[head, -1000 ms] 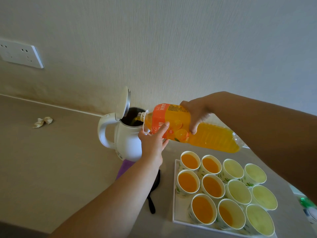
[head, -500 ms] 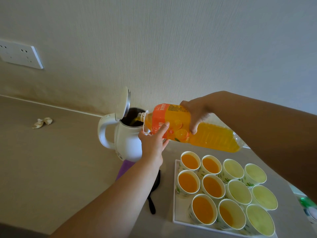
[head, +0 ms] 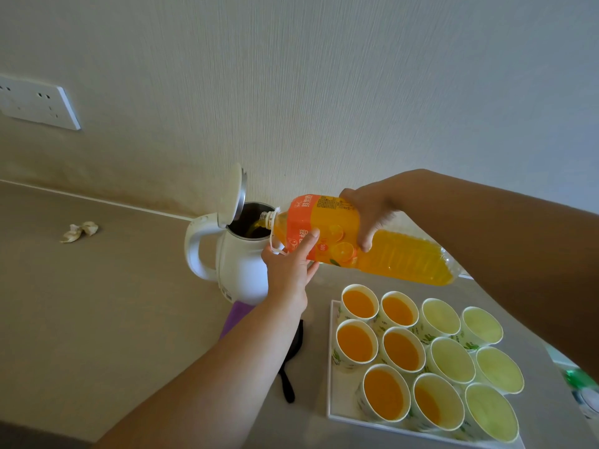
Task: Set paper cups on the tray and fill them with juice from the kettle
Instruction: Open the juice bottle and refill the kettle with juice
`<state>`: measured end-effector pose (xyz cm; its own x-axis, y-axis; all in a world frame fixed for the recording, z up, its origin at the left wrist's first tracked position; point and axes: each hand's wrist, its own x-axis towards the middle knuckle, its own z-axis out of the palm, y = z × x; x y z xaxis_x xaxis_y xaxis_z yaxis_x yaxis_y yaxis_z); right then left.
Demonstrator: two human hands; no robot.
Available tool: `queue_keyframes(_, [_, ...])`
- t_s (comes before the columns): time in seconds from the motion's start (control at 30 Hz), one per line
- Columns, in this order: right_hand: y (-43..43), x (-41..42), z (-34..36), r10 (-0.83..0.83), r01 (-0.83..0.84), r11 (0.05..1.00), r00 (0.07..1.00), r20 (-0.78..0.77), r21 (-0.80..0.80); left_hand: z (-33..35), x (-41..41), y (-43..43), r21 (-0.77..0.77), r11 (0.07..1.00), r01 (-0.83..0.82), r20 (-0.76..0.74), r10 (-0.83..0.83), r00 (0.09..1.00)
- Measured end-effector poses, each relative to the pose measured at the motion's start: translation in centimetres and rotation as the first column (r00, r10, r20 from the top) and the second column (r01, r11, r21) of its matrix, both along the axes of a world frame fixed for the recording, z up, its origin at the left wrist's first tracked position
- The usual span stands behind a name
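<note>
A white kettle [head: 240,270] stands on the counter with its lid [head: 231,196] flipped up. A large orange juice bottle [head: 398,254] lies tilted over it, neck in the kettle's mouth, juice streaming in. My right hand [head: 369,215] grips the bottle's middle from above. My left hand [head: 288,267] supports the bottle near its neck from below, thumb up along the label. A white tray [head: 334,403] at the lower right carries several paper cups; several on the left, such as this filled cup [head: 356,345], hold juice, and those on the right, such as this empty cup [head: 450,359], hold none.
A purple mat [head: 235,317] lies under the kettle, with a black strap [head: 288,380] beside the tray. A crumpled scrap [head: 79,231] sits at the far left of the counter. A wall socket [head: 35,103] is at the upper left. A green-topped object [head: 583,384] shows at the right edge.
</note>
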<state>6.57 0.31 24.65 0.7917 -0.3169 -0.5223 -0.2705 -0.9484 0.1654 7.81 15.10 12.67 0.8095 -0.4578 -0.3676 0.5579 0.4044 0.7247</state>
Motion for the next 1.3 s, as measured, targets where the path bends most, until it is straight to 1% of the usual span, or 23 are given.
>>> queue_keyframes(1.3, [0.33, -0.11, 0.15, -0.007, 0.007, 1.0, 1.0, -0.006, -0.01, -0.56, 0.3, 0.08, -0.01, 1.0, 0.02, 0.003, -0.02, 1.0])
